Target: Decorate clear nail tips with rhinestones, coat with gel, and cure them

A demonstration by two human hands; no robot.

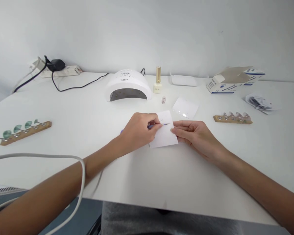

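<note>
Pinched in the fingers of my left hand (143,128) is a thin purple tool (164,124), its fine tip over a white card (163,139). My right hand (194,135) grips the card's right edge between thumb and fingers. Tiny specks lie on the upper part of the card. A second white card or packet (185,107) with small shiny bits lies just behind my right hand. Near it stands a small clear pinkish nail tip (163,100).
Behind my hands are a white lamp (128,85), a gold-capped bottle (157,81) and a white tray (183,80). Wooden nail stands lie left (26,133) and right (232,119). Opened box (226,81) and packets (259,102) sit back right. A cable (82,182) crosses my left forearm.
</note>
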